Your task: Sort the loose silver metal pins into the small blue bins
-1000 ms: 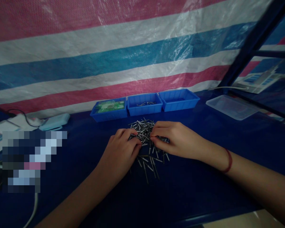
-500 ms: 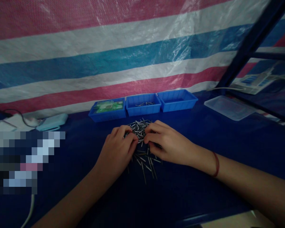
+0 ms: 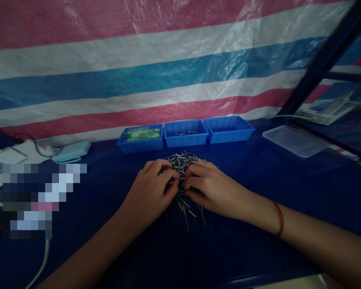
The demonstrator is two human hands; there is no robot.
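A loose pile of thin metal pins point(image 3: 180, 160) lies on the dark blue table, with several pins spread toward me. My left hand point(image 3: 156, 184) rests at the pile's left side, fingers curled and thumb near the forefinger. From the right, my right hand point(image 3: 209, 184) reaches into the pile with bent fingers pressed together. Both hands touch the pins; what sits between the fingertips is too small to make out. Behind the pile, the middle blue bin point(image 3: 185, 139) holds a few similar pins.
The left blue bin point(image 3: 141, 146) holds green and clear packets; the right blue bin point(image 3: 230, 135) stands beside the middle one. A translucent lid point(image 3: 295, 140) lies at right. A light blue object point(image 3: 72, 151) and a white cable point(image 3: 45, 259) are at left. Striped sheeting hangs behind.
My right hand has moved slightly down over the pile, and my left thumb has shifted lower. Some pins near the front have moved. The whole view has shifted slightly.
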